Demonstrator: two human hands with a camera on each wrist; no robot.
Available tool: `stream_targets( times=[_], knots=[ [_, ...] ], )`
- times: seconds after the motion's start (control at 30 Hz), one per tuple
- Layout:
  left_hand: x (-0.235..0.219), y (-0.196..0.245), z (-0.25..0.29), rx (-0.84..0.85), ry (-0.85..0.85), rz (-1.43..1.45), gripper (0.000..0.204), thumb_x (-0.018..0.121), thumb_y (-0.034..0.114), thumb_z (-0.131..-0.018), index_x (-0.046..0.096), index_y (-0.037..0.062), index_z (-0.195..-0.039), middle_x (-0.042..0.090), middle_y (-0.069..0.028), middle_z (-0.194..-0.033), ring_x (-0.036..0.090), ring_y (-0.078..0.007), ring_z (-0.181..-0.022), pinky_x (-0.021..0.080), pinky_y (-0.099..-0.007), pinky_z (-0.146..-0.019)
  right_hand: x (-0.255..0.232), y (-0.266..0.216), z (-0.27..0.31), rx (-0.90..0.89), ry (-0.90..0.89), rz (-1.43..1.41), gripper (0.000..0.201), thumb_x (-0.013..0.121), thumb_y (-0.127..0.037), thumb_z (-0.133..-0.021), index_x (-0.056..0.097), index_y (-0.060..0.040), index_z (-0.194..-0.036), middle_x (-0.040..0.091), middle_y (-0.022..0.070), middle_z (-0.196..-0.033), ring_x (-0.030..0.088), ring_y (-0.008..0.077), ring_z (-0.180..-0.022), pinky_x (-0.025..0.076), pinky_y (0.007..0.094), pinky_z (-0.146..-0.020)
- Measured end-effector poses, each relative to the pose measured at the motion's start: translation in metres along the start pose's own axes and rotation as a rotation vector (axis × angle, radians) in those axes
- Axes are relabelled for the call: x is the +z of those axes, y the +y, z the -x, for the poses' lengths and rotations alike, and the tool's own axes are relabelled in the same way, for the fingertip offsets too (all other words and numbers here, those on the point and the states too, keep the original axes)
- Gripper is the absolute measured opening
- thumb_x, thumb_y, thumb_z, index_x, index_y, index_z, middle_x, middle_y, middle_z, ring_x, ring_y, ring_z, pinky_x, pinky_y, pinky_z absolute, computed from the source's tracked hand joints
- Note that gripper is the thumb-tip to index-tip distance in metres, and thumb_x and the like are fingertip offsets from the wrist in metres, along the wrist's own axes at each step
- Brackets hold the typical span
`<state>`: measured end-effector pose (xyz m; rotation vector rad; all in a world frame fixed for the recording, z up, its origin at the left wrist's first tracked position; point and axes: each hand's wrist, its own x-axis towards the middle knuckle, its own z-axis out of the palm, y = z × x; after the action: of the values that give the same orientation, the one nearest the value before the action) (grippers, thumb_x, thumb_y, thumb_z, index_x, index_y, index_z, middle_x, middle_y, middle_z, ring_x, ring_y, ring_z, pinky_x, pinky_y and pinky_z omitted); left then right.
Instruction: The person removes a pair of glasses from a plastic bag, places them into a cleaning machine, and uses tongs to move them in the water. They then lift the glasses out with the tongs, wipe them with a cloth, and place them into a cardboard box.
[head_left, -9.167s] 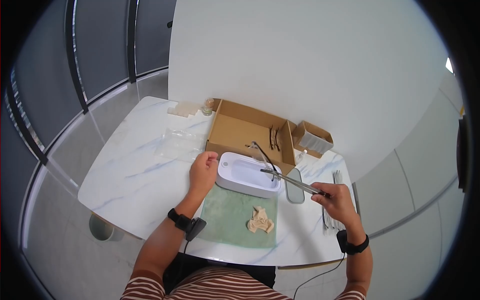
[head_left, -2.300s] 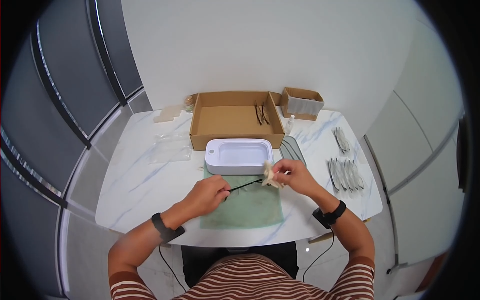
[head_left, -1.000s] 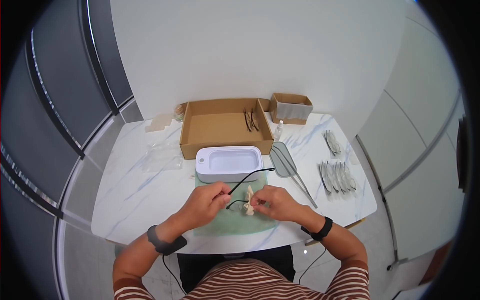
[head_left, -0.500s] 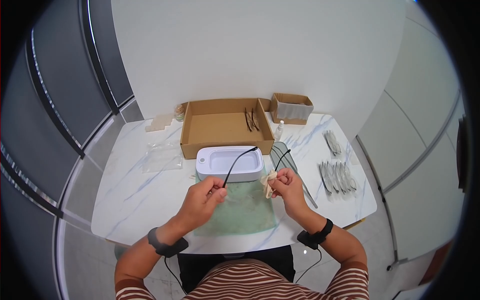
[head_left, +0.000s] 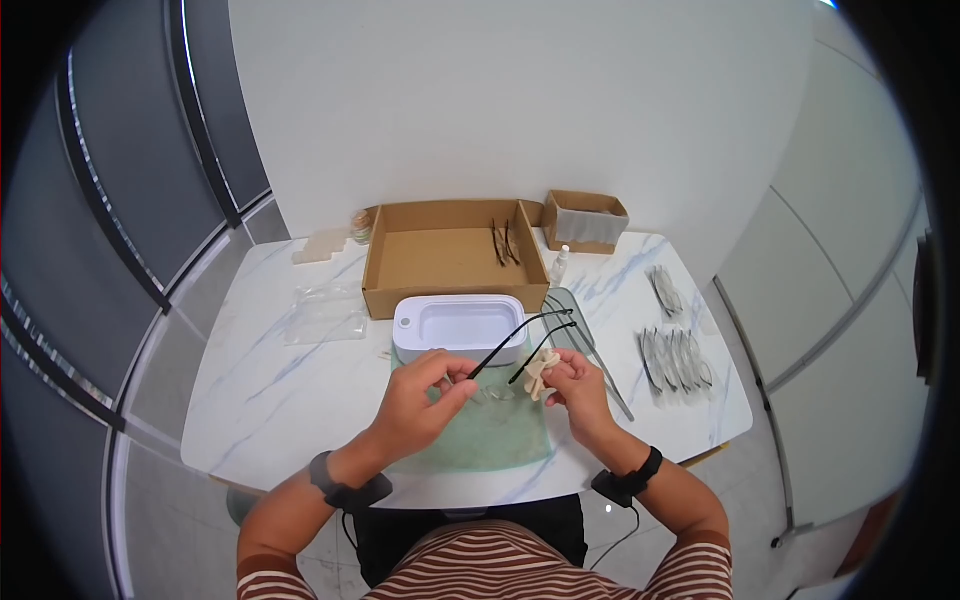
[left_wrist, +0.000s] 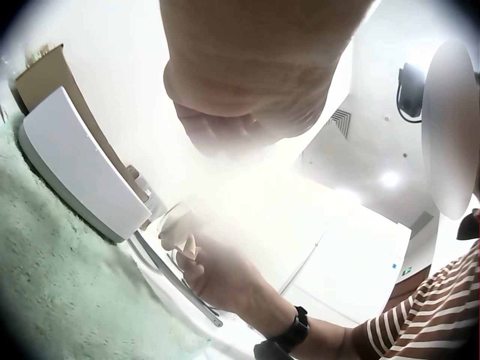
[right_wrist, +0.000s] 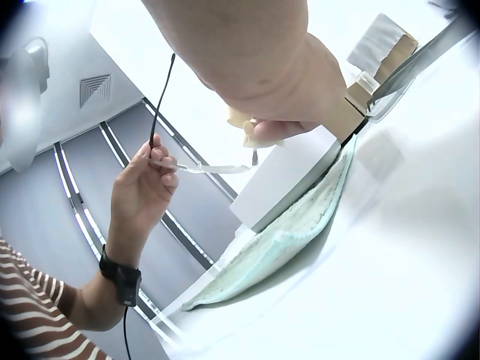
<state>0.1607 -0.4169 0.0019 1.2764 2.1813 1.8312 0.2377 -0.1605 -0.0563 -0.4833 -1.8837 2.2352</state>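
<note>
My left hand (head_left: 425, 398) pinches a pair of glasses (head_left: 490, 362) near one hinge, above the green towel (head_left: 470, 440). Both black temples point up and to the right, and the clear lenses hang low between the hands. A crumpled beige cloth (head_left: 540, 374) is pinched in my right hand (head_left: 580, 388), close beside the far temple's hinge end. In the right wrist view, the lens edge (right_wrist: 214, 169) spans from the left fingers to the cloth. Behind the hands stands a white ultrasonic cleaner (head_left: 460, 348), its basin uncovered.
Long tweezers (head_left: 612, 388) lie beside a grey lid (head_left: 572, 302). A cardboard box (head_left: 430, 295) holding glasses stands behind the cleaner, near a spray bottle (head_left: 559, 266) and a smaller box (head_left: 590, 243). Bagged glasses (head_left: 675, 360) lie right; a plastic bag (head_left: 325, 318) lies left.
Earlier, tweezers in my right hand held glasses over the cleaner, and the cloth lay on the towel. Since half a second ago, the temples have swung right and the cloth has left the far temple's shaft.
</note>
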Motion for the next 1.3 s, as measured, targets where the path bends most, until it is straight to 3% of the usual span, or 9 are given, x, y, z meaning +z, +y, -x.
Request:
stream_targets(
  times=[0.2, 0.3, 0.37, 0.4, 0.47, 0.5, 0.7, 0.8, 1.3],
  knots=[
    [0.000, 0.004, -0.007, -0.063, 0.008, -0.020, 0.020, 0.069, 0.006, -0.092, 0.068, -0.0036, -0.109, 0.068, -0.0080, -0.091, 0.061, -0.0134, -0.080, 0.049, -0.0265, -0.073, -0.021, -0.010, 0.011, -0.057, 0.205, 0.068, 0.028, 0.068, -0.008, -0.093, 0.066, -0.0051, -0.121, 0.072, 0.0023, -0.102, 0.065, 0.0083, -0.081, 0.049, 0.0230, -0.062],
    [0.005, 0.006, -0.010, -0.119, 0.001, -0.009, 0.021, 0.068, 0.007, -0.093, 0.068, -0.0042, -0.111, 0.069, -0.0067, -0.094, 0.062, -0.0111, -0.084, 0.051, -0.0262, -0.077, -0.026, -0.008, 0.017, -0.265, 0.227, 0.110, 0.021, 0.071, -0.005, -0.091, 0.070, -0.0036, -0.112, 0.071, 0.0014, -0.098, 0.064, 0.0074, -0.079, 0.051, 0.0242, -0.063],
    [0.010, 0.007, -0.013, -0.138, 0.001, 0.004, 0.021, 0.068, 0.007, -0.094, 0.068, -0.0044, -0.112, 0.070, -0.0067, -0.095, 0.063, -0.0108, -0.085, 0.051, -0.0263, -0.077, -0.022, -0.017, 0.024, -0.567, 0.113, 0.534, 0.023, 0.073, -0.001, -0.088, 0.069, -0.0045, -0.110, 0.070, 0.0023, -0.094, 0.064, 0.0119, -0.079, 0.051, 0.0272, -0.063],
    [0.012, 0.007, -0.014, -0.150, -0.004, 0.011, 0.022, 0.068, 0.007, -0.094, 0.068, -0.0045, -0.112, 0.070, -0.0068, -0.096, 0.063, -0.0107, -0.086, 0.051, -0.0264, -0.078, -0.019, -0.025, 0.024, -0.568, 0.120, 0.536, 0.023, 0.073, -0.001, -0.088, 0.069, -0.0045, -0.110, 0.070, 0.0023, -0.094, 0.064, 0.0119, -0.079, 0.051, 0.0272, -0.063],
    [0.014, 0.008, -0.016, -0.160, -0.006, 0.017, 0.022, 0.068, 0.008, -0.094, 0.068, -0.0045, -0.113, 0.071, -0.0069, -0.097, 0.064, -0.0106, -0.086, 0.052, -0.0265, -0.078, -0.009, -0.042, 0.019, -1.123, -0.082, 0.931, 0.021, 0.075, 0.001, -0.083, 0.071, -0.0066, -0.102, 0.069, 0.0058, -0.091, 0.064, 0.0198, -0.076, 0.051, 0.0301, -0.062],
    [0.016, 0.009, -0.017, -0.165, -0.010, 0.034, 0.023, 0.068, 0.008, -0.094, 0.068, -0.0045, -0.113, 0.071, -0.0070, -0.097, 0.064, -0.0107, -0.086, 0.052, -0.0264, -0.078, -0.004, -0.046, 0.017, -1.178, -0.112, 1.010, 0.022, 0.077, 0.000, -0.078, 0.074, -0.0097, -0.098, 0.068, 0.0069, -0.095, 0.063, 0.0247, -0.077, 0.051, 0.0322, -0.060],
    [0.014, 0.015, -0.015, -0.148, 0.005, 0.020, 0.023, 0.068, 0.008, -0.094, 0.068, -0.0045, -0.114, 0.071, -0.0070, -0.097, 0.064, -0.0103, -0.086, 0.052, -0.0251, -0.076, 0.003, -0.029, 0.009, -1.044, -0.430, 1.264, 0.023, 0.070, -0.008, -0.079, 0.072, -0.0107, -0.102, 0.064, 0.0020, -0.096, 0.063, 0.0227, -0.081, 0.055, 0.0345, -0.060],
    [0.011, 0.013, -0.012, -0.161, 0.019, -0.005, 0.023, 0.069, 0.007, -0.094, 0.068, -0.0047, -0.113, 0.071, -0.0070, -0.097, 0.064, -0.0097, -0.085, 0.052, -0.0244, -0.075, 0.003, -0.019, 0.000, -1.135, -0.474, 1.283, 0.029, 0.077, -0.010, -0.075, 0.073, -0.0126, -0.103, 0.067, 0.0009, -0.098, 0.062, 0.0195, -0.078, 0.054, 0.0307, -0.060],
    [0.006, 0.006, -0.002, -0.137, 0.096, -0.094, 0.016, 0.066, 0.002, -0.093, 0.067, -0.0060, -0.107, 0.067, -0.0081, -0.089, 0.066, -0.0101, -0.076, 0.051, -0.0248, -0.067, 0.004, -0.026, -0.015, -1.191, -0.434, 1.541, 0.020, 0.068, -0.011, -0.074, 0.071, -0.0127, -0.093, 0.063, -0.0021, -0.087, 0.056, 0.0200, -0.077, 0.052, 0.0295, -0.064]
  ],
)
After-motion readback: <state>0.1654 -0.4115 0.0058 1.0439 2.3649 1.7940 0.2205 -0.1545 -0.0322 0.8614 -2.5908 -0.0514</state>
